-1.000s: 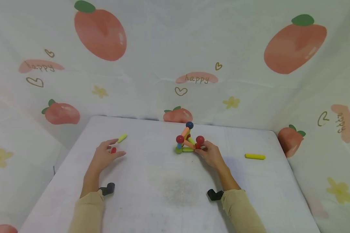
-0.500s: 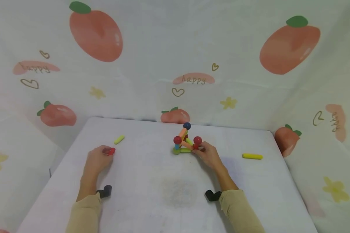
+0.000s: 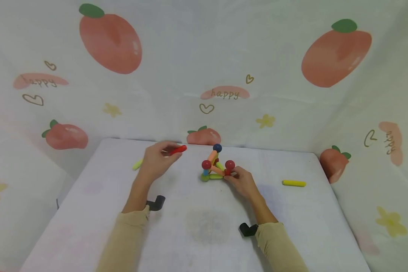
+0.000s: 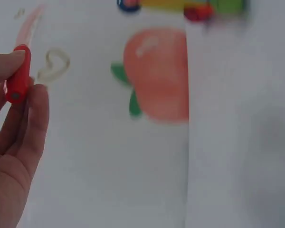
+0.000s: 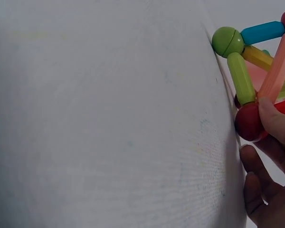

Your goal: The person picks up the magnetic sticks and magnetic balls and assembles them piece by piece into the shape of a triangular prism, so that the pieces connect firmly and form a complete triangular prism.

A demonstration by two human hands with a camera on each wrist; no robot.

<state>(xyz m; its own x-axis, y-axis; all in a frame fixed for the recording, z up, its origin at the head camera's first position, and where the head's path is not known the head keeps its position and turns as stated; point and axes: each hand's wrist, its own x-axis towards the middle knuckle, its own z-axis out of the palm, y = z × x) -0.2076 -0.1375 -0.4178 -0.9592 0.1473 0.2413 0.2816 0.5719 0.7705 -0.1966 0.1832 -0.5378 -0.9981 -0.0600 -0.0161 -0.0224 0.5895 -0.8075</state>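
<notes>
My left hand pinches a red magnetic stick between thumb and fingers, raised above the table left of the built frame. In the left wrist view, the red stick tilts upward, its near end toward the camera. A frame of magnetic sticks and balls stands mid-table, with a dark blue ball on top and a green ball at its lower left. At its lower right corner my right hand holds a red ball, thumb against it. A peach stick and a lime stick meet there.
A yellow stick lies at the table's right. Left of my left hand is a pale yellow-green stick, partly hidden by the wrist. A printed cloth wall rises behind the table.
My left hand picked up the red stick at the left, then carried it right and away toward the frame. The right hand stays on the frame's lower right corner. The view shifted slightly.
</notes>
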